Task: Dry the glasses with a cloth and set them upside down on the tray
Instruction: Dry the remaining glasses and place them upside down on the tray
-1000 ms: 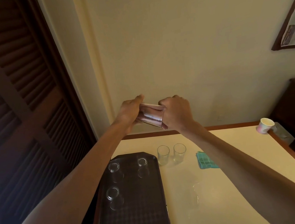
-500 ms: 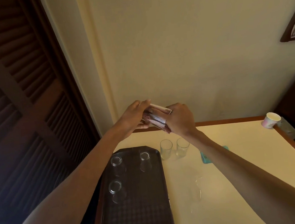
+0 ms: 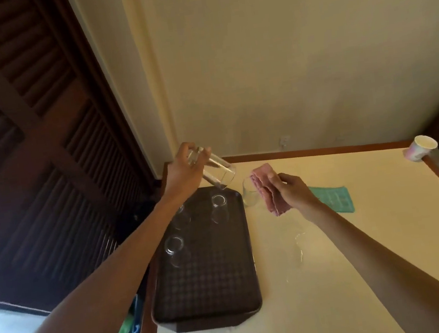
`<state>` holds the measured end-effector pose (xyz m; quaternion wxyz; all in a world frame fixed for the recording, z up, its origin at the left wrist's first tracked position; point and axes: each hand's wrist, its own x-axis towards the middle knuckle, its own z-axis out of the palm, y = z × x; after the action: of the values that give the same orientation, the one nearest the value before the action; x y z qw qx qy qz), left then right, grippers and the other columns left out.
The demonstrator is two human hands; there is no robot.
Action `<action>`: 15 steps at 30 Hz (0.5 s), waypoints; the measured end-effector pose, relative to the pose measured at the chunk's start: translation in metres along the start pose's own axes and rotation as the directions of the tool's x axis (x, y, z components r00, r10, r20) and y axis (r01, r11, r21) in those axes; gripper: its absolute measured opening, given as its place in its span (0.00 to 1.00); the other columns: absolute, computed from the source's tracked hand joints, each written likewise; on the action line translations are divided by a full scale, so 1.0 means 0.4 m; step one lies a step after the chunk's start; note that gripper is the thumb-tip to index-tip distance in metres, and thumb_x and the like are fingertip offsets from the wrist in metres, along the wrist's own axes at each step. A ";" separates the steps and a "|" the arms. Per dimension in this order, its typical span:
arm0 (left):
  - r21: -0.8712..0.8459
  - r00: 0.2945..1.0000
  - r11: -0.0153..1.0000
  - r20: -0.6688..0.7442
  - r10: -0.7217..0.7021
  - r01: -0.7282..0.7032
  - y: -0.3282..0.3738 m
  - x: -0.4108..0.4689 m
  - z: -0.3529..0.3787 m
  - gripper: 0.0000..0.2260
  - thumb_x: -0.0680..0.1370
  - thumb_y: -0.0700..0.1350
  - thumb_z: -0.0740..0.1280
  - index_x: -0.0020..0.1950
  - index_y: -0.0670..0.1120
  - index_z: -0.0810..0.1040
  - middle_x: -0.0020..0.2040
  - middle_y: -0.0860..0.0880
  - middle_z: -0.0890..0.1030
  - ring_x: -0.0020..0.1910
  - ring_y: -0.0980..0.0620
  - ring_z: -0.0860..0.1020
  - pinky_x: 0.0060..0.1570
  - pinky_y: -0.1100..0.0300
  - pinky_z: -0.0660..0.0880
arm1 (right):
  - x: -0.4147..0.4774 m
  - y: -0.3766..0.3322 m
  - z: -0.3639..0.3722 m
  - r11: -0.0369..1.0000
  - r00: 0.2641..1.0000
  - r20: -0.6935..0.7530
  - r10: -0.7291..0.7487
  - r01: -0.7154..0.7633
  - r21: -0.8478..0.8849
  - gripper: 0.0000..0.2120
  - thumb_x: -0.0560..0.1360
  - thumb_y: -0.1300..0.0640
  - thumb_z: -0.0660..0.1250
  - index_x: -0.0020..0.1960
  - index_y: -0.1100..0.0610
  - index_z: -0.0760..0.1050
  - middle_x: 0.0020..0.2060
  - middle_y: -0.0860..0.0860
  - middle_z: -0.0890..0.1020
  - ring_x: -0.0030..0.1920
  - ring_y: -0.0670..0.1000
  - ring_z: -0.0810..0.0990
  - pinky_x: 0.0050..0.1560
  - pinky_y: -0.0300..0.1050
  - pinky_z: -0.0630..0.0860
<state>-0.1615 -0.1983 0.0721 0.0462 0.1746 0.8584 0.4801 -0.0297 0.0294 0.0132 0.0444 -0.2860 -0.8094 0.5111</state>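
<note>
starting left of the tray (image 3: 214,291), a dark louvred door (image 3: 32,161) fills the wall. the tray lies on the left part of the pale bench (image 3: 386,228) and carries three glasses upside down on its far half: the near glass (image 3: 173,245) by its left edge, the far left glass (image 3: 181,209) half hidden behind the forearm, and the far right glass (image 3: 218,201). above the tray's far edge the left hand (image 3: 183,175) grips the held glass (image 3: 217,170) by its base, fingers curled round it, mouth tilted down and to the right, clear of the tray. just right of the tray's far corner an upright glass (image 3: 250,194) stands on the bench. right of that, the right hand (image 3: 296,190) pinches a folded pink cloth (image 3: 269,190) in the air, apart from the held glass. further right of the tray sit a faint glass (image 3: 296,248) whose pose is hard to tell, a flat teal cloth (image 3: 333,199) and, at the bench's far corner, a paper cup (image 3: 419,147).
</note>
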 end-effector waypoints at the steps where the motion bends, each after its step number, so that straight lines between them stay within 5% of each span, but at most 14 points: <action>1: 0.030 1.000 1.000 0.022 -0.007 0.006 -0.019 -0.011 0.010 0.19 0.82 0.62 0.65 0.65 0.50 0.73 0.52 0.54 0.80 0.46 0.57 0.81 0.43 0.63 0.78 | 0.005 0.019 0.003 0.999 0.999 -0.007 0.041 -0.041 0.034 0.24 0.80 0.39 0.61 0.55 0.60 0.80 0.52 0.55 0.84 0.51 0.57 0.83 0.55 0.55 0.79; 6: 0.169 0.982 0.985 0.187 -0.008 -0.024 -0.119 -0.066 0.083 0.17 0.80 0.59 0.69 0.62 0.50 0.76 0.56 0.53 0.81 0.55 0.52 0.80 0.57 0.54 0.79 | 0.017 0.090 0.037 0.981 0.988 -0.016 0.155 -0.152 0.120 0.21 0.82 0.41 0.59 0.53 0.59 0.78 0.50 0.55 0.82 0.48 0.54 0.80 0.49 0.47 0.74; 11: 0.321 0.928 0.945 0.367 -0.060 -0.066 -0.209 -0.113 0.154 0.22 0.76 0.56 0.75 0.67 0.53 0.75 0.59 0.49 0.81 0.57 0.49 0.81 0.59 0.47 0.80 | 0.022 0.132 0.075 0.925 0.956 0.023 0.292 -0.288 0.248 0.18 0.85 0.50 0.56 0.64 0.62 0.75 0.58 0.57 0.80 0.58 0.59 0.79 0.60 0.56 0.76; 15: 0.371 0.896 0.926 0.433 -0.101 -0.075 -0.249 -0.146 0.197 0.22 0.76 0.49 0.76 0.68 0.52 0.75 0.59 0.47 0.81 0.57 0.48 0.81 0.60 0.48 0.80 | 0.014 0.163 0.090 0.896 0.943 0.049 0.330 -0.329 0.298 0.11 0.83 0.59 0.58 0.60 0.62 0.75 0.59 0.61 0.80 0.58 0.61 0.79 0.60 0.59 0.75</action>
<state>-0.1130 -0.2021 -0.0588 0.2096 0.2794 0.9024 0.2524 -0.0202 0.0239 -0.0609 0.0016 -0.4093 -0.6614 0.6285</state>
